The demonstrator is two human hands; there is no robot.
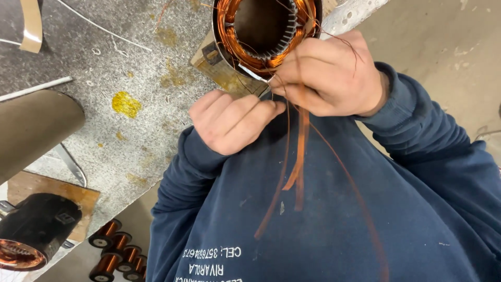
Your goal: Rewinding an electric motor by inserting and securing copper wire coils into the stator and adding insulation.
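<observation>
Stator (263,31) stood at near worktop (130,68) edge. Copper strands (298,156) pinched by right hand (334,73) at core rim — winding leads judged being dressed. Left hand (229,120) curled narrow, holding unclear. Steady pull needed next; open room only over lap — edge close.

Speckled grey workbench (104,62), beige concrete floor (443,47)

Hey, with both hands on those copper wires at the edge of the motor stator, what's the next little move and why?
Probably draw the loose copper wire ends taut toward the body. The right hand pinches them at the stator rim, the left hand is closed beside them, and the strands hang slack and splayed over the blue sweatshirt.
</observation>
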